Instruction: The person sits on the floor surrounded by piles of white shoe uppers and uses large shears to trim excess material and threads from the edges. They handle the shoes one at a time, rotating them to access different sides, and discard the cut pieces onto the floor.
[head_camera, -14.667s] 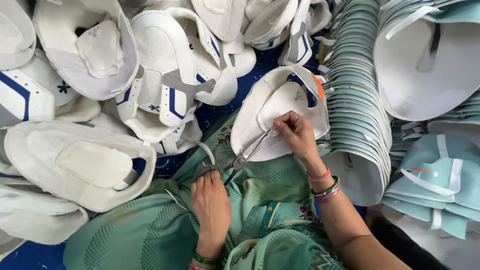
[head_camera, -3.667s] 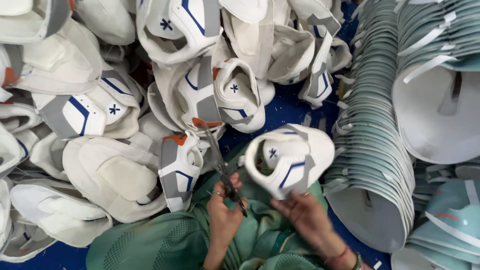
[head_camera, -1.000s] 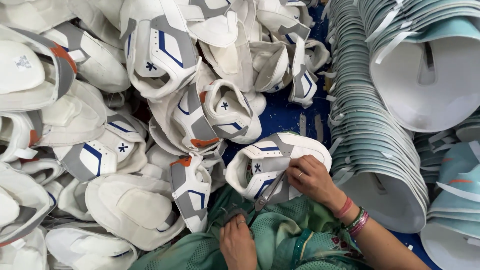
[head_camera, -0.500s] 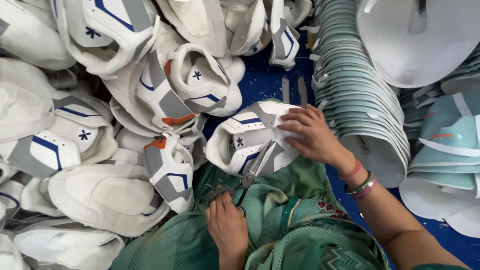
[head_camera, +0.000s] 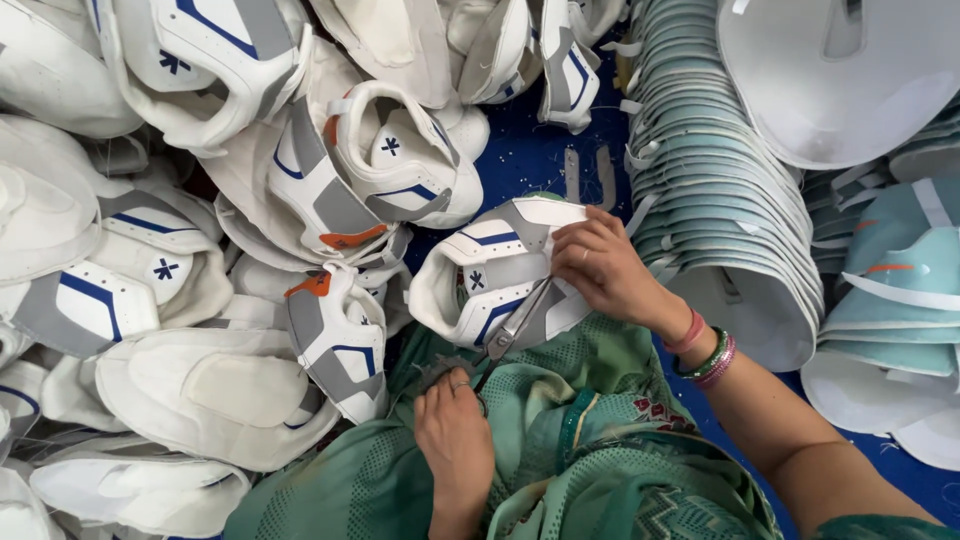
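Note:
A white shoe upper with grey and blue panels rests on my lap over green cloth. My right hand grips its right edge, fingers curled over the rim. My left hand lies on my lap, closed around the handles of a pair of scissors. The blades point up and to the right, against the upper's lower edge just under my right hand.
A heap of similar white, grey and blue shoe uppers fills the left and top. A tall stack of pale teal insole-shaped pieces stands on the right, more teal pieces beyond. Blue floor shows between them.
The view has shifted slightly. My right hand has slid along the upper's right edge and turned it, and the scissors stay at its lower edge. My left hand stays on my lap.

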